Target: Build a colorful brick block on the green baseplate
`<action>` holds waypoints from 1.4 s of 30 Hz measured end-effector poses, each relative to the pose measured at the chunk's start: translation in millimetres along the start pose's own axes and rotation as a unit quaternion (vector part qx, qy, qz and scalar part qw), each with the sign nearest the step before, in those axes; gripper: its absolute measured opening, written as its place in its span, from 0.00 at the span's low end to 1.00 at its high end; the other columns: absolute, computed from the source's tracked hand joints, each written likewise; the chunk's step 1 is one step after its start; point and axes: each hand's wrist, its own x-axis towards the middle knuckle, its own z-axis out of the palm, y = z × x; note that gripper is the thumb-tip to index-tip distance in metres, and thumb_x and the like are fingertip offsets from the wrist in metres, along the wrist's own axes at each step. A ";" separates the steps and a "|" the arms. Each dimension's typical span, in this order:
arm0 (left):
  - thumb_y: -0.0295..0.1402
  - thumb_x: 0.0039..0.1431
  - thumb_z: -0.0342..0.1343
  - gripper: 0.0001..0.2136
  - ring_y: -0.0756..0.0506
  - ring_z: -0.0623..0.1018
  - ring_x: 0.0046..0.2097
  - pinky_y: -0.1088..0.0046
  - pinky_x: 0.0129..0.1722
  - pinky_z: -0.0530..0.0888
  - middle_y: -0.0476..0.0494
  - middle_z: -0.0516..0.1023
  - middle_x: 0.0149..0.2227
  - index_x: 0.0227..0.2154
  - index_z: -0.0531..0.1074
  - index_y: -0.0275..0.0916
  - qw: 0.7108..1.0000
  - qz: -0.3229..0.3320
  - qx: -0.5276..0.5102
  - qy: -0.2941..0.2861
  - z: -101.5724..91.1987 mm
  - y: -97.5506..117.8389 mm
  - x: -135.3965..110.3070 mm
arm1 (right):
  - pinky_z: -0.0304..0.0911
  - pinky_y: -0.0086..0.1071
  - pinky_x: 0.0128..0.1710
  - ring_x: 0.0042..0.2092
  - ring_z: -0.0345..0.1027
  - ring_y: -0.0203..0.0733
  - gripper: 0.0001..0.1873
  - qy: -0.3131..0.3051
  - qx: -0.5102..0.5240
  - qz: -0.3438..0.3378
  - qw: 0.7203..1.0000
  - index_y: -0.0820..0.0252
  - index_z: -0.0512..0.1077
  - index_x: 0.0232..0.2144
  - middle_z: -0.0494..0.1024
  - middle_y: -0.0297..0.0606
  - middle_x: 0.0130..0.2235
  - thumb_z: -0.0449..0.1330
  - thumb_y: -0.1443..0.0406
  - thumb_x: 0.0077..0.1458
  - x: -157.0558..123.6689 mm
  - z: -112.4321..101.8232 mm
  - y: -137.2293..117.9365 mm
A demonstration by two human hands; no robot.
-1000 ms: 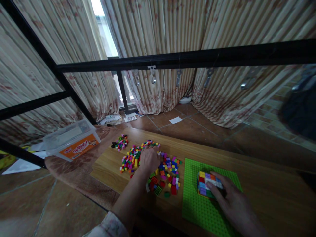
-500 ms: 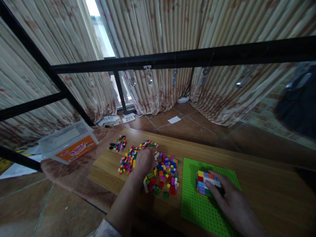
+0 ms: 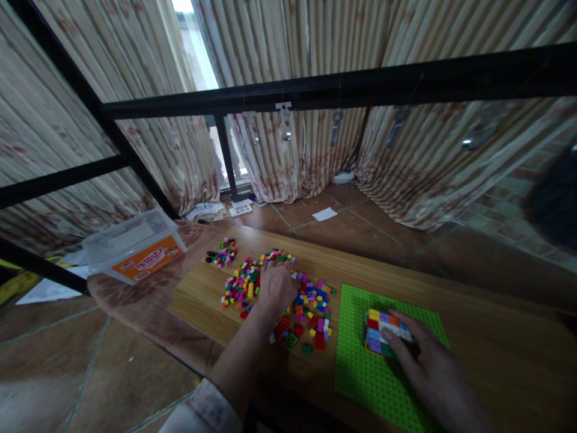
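My left hand (image 3: 277,290) reaches down over the loose toy building bricks (image 3: 241,282), its fingers bent toward them. The fingertips are mostly hidden, and I cannot make out what is between them. On the green baseplate (image 3: 360,382), my right hand (image 3: 421,355) is closed around the right side of a block of joined building bricks (image 3: 374,337). Its top shows rows of yellow, purple, orange, red, blue and white; the fingers cover its right end. More loose bricks (image 3: 320,325) lie between my left hand and the baseplate.
A small separate heap of bricks (image 3: 224,252) lies at the far left of the wooden table (image 3: 193,297). Left of the table stands a clear plastic box (image 3: 135,246) with an orange label. Beyond it are a black metal frame (image 3: 252,96), curtains (image 3: 311,54) and papers on the floor.
My left hand has shifted slightly right over the bricks. The right hand keeps its hold on the brick block. The whole view has moved a little.
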 end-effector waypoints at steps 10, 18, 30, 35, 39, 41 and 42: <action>0.26 0.55 0.50 0.10 0.45 0.77 0.36 0.70 0.40 0.70 0.44 0.79 0.34 0.36 0.75 0.38 0.981 0.007 -0.186 0.052 -17.0 -7.1 -0.9 | 0.67 0.43 0.46 0.48 0.71 0.49 0.27 -0.004 0.029 -0.025 0.999 0.54 0.66 0.53 0.73 0.42 0.53 0.50 0.47 0.58 -1.0 -2.1 -4.4; 0.32 0.56 0.54 0.08 0.49 0.74 0.34 0.76 0.34 0.70 0.47 0.77 0.32 0.36 0.74 0.35 0.835 0.028 -0.540 -0.104 -6.7 48.2 -25.5 | 0.62 0.43 0.53 0.51 0.69 0.47 0.25 0.043 0.103 -0.006 0.994 0.58 0.70 0.50 0.74 0.44 0.51 0.44 0.51 0.63 2.7 -16.1 -6.2; 0.32 0.56 0.57 0.08 0.49 0.75 0.34 0.75 0.36 0.71 0.46 0.78 0.32 0.36 0.78 0.36 0.778 0.013 -0.597 -0.196 13.4 81.3 -50.5 | 0.65 0.37 0.46 0.45 0.71 0.43 0.18 0.123 0.158 -0.049 0.979 0.57 0.74 0.42 0.76 0.41 0.42 0.50 0.55 0.62 1.4 -21.2 -13.1; 0.31 0.57 0.54 0.08 0.49 0.75 0.33 0.76 0.33 0.70 0.46 0.78 0.31 0.33 0.78 0.36 0.837 0.047 -0.524 -0.151 12.4 71.0 -45.3 | 0.65 0.37 0.46 0.45 0.71 0.43 0.16 0.122 0.131 -0.058 0.982 0.57 0.74 0.40 0.77 0.41 0.42 0.51 0.55 0.61 0.4 -20.5 -11.0; 0.30 0.57 0.54 0.08 0.49 0.75 0.30 0.75 0.31 0.70 0.47 0.79 0.29 0.32 0.78 0.37 0.871 0.048 -0.480 -0.086 8.2 47.2 -33.6 | 0.66 0.39 0.46 0.44 0.72 0.44 0.17 0.119 0.103 -0.069 0.985 0.56 0.75 0.38 0.77 0.40 0.41 0.52 0.54 0.60 0.6 -18.2 -7.9; 0.30 0.55 0.56 0.07 0.49 0.75 0.32 0.75 0.33 0.71 0.46 0.79 0.31 0.32 0.78 0.37 0.866 0.044 -0.494 -0.068 3.9 31.6 -26.4 | 0.66 0.39 0.46 0.44 0.72 0.45 0.17 0.116 0.095 -0.073 0.986 0.56 0.75 0.38 0.78 0.40 0.42 0.52 0.53 0.60 0.1 -17.0 -7.3; 0.30 0.54 0.56 0.07 0.48 0.76 0.33 0.74 0.35 0.72 0.45 0.80 0.32 0.33 0.78 0.37 0.855 0.041 -0.512 -0.069 1.2 23.7 -23.3 | 0.66 0.39 0.46 0.44 0.72 0.45 0.17 0.115 0.093 -0.072 0.986 0.56 0.75 0.38 0.78 0.40 0.42 0.52 0.53 0.60 -0.2 -16.5 -7.1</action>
